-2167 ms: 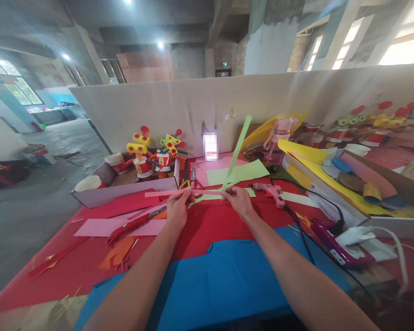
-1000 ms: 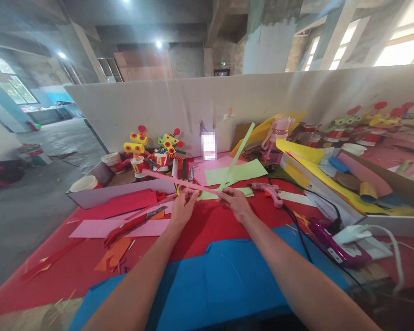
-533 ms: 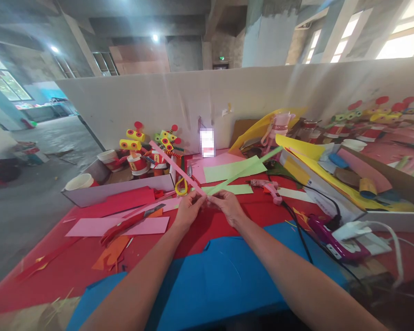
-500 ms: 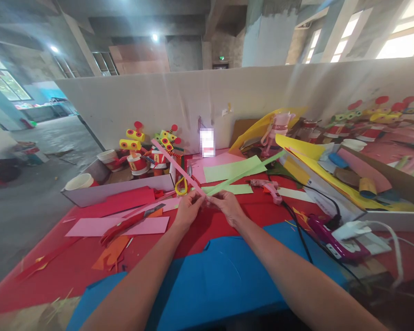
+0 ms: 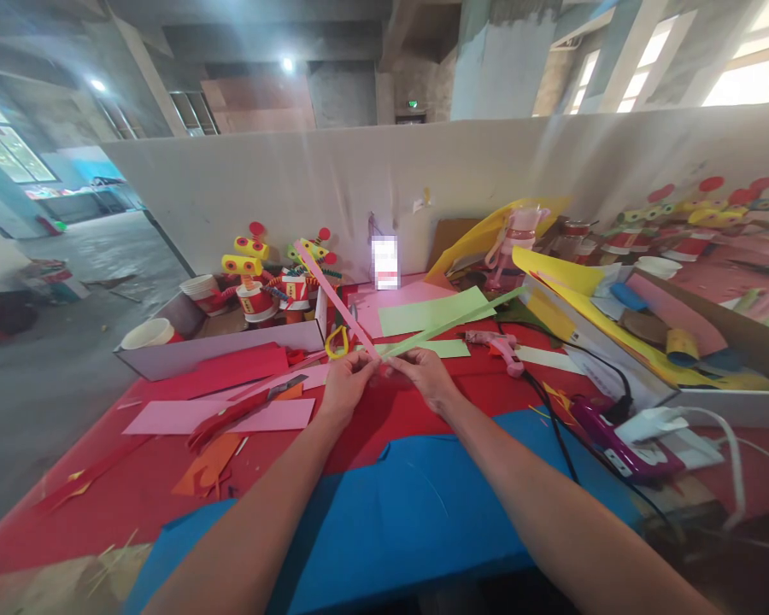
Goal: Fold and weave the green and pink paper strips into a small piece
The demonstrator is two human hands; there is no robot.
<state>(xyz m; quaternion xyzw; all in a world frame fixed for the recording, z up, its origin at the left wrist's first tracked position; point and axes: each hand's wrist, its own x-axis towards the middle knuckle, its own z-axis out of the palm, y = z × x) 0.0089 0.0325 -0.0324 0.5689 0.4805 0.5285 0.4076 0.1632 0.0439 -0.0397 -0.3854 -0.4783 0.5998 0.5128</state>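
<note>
My left hand pinches the near end of a long pink paper strip, which slants up and away to the left. Between the fingers of my right hand is the near end of a light green paper strip, slanting away to the right. The two ends meet at my fingertips in a V shape above the red table. Whether they overlap or are stuck together I cannot tell. Behind my hands lie light green paper sheets and a yellow-handled pair of scissors.
A pink glue gun lies to the right, its black cord running to a purple power strip. A box holds paper-cup robots at left. A red-handled cutter rests on pink paper. Blue sheet covers the front.
The far end of the pink strip has swung slightly right and up. My hands stay together at nearly the same spot, still pinching both strips.
</note>
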